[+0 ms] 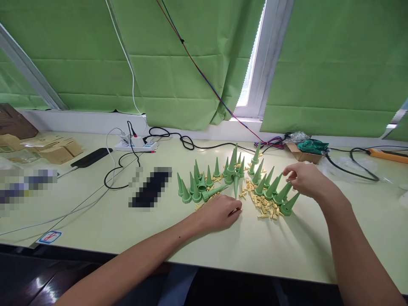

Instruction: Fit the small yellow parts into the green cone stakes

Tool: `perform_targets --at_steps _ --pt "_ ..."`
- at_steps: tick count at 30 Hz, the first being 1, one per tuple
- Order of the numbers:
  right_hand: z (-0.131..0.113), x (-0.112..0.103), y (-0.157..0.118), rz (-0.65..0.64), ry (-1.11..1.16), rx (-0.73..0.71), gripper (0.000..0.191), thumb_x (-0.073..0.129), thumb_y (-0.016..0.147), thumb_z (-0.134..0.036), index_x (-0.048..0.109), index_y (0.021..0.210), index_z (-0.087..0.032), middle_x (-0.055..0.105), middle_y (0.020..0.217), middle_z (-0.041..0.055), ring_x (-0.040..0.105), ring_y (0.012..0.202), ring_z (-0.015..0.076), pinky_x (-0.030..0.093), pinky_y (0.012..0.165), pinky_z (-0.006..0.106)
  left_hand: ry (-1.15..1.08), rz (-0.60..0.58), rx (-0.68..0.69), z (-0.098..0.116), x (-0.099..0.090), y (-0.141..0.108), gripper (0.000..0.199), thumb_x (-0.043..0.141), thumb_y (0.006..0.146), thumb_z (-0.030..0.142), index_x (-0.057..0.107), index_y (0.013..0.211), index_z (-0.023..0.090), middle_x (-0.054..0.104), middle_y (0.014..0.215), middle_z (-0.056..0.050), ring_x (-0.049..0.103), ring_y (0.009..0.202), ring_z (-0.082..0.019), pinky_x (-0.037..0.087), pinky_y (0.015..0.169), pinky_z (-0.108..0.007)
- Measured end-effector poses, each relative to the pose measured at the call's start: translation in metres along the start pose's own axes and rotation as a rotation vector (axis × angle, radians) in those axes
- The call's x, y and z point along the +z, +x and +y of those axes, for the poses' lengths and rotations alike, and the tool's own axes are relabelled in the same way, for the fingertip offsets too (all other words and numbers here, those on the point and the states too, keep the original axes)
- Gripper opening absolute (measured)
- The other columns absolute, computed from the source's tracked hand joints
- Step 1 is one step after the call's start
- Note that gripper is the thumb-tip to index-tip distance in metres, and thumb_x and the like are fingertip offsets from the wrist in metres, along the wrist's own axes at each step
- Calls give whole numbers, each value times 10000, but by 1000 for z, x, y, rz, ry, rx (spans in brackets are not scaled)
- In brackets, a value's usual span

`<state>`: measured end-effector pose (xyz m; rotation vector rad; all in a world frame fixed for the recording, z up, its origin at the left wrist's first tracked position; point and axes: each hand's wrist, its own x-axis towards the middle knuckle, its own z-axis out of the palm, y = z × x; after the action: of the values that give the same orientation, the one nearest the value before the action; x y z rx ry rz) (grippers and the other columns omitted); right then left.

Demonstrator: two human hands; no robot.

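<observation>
My left hand (220, 211) rests on the table with its fingers curled in; whatever they may hold is hidden. Just beyond its knuckles, a green cone (236, 186) points its tip toward me. A long green cone (214, 192) lies on its side behind the same hand. On the right, my right hand (304, 179) is bent down with its fingertips together at the tip of a standing green cone (282, 196). One more green cone (288, 206) stands in front of it. Small pale-yellow plastic pieces (266, 207) lie heaped between the hands.
Several more green cones (186, 193) stand in groups behind my hands. A pixelated dark object (151, 187) lies to the left. Farther back are a power strip (135, 144), a black cable (207, 146), a small open carton (302, 153) and cardboard boxes (59, 151).
</observation>
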<state>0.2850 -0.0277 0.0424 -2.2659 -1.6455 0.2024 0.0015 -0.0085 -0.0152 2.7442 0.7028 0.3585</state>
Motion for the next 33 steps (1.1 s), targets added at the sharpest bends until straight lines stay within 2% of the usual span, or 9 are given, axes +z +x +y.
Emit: perform_targets --at_steps 7,10,15,19,21,23,27,30,33 --pt "-4 -5 1 12 -42 -36 218 553 618 -16 662 728 -169 706 741 74 568 551 155 371 470 250 -3 4 7 -1 1 0 240 422 948 237 589 786 179 636 732 -22 543 620 -139 304 552 -269" --pt "-3 -10 3 79 -70 -50 163 560 656 -59 659 711 -176 707 726 76 587 584 177 386 513 269 -14 4 4 -1 1 1 247 423 949 236 594 781 177 634 727 -24 545 616 -138 307 550 -273" --pt "-16 -28 -4 331 -73 -53 139 551 763 -121 675 809 -164 707 744 101 634 679 232 447 698 347 -20 18 13 1 1 1 247 431 946 237 589 767 173 623 712 -25 545 610 -143 316 551 -287" --pt "-43 -38 -20 668 11 -246 162 534 848 -158 673 931 -162 718 839 122 650 747 242 459 771 361 -29 50 -13 2 1 1 271 420 953 241 562 732 173 600 691 -21 515 588 -133 297 541 -281" --pt "-60 -38 -27 774 67 -346 178 529 870 -168 661 989 -157 719 875 116 656 762 243 472 765 356 -43 94 -53 1 2 1 270 415 962 263 565 753 180 591 682 -16 508 592 -134 290 541 -276" --pt "-76 -32 -32 798 134 -445 197 503 894 -169 648 1028 -161 713 915 110 658 783 232 483 755 337 -84 147 -107 -1 3 2 235 418 969 298 582 838 192 586 667 -6 506 596 -139 299 551 -272" --pt "-99 -8 -32 697 230 -636 219 447 929 -158 615 1063 -193 705 907 83 653 781 208 482 748 322 -206 284 -221 -4 3 4 228 401 982 379 535 971 195 537 624 29 476 557 -130 320 560 -263" --pt "-105 20 -29 534 296 -793 228 412 953 -135 598 1076 -182 703 908 80 646 771 187 481 710 299 -265 403 -256 -4 -1 5 279 437 963 442 473 1088 196 499 646 50 462 553 -122 329 559 -254" --pt "-104 51 -28 497 334 -874 217 402 983 -157 608 1048 -179 697 944 97 646 818 189 493 739 310 -263 412 -263 -4 -3 6 368 504 921 447 434 1183 197 474 657 56 457 557 -126 316 539 -252"
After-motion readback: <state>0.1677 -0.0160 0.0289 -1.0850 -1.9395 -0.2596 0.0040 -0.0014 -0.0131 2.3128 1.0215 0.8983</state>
